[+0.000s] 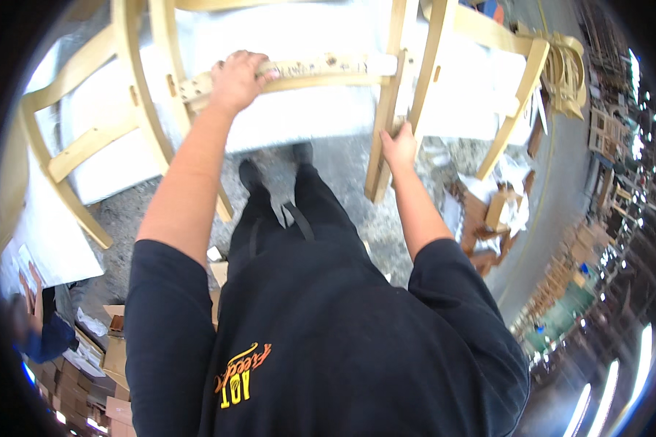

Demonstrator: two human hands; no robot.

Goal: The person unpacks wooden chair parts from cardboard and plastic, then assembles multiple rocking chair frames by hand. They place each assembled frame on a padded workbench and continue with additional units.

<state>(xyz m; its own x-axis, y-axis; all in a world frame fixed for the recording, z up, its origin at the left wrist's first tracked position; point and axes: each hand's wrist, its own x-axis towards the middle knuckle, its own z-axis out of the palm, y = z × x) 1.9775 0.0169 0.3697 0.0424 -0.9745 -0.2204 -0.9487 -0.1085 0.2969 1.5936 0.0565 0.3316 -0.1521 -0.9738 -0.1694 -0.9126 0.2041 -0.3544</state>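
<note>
A pale wooden chair frame [380,156] stands in front of me, its legs pointing toward my feet. My left hand [237,81] is closed over its cross rail [321,67], near the left leg; dark marks and holes dot the rail. On the right, my right hand [400,147] grips the frame's right leg, with the thumb on the near side and the other fingers mostly hidden. Close against that leg is the leg of a neighbouring chair frame [431,69]. Another chair frame [140,95] stands just to the left.
White sheeting [299,116] covers the surface under the frames. Brown pieces and crumpled wrapping [488,218] lie on the floor at right. Stacked curved wooden parts [565,76] stand beyond. At far left, another person [47,328] reaches over a white surface, near cardboard boxes [115,357].
</note>
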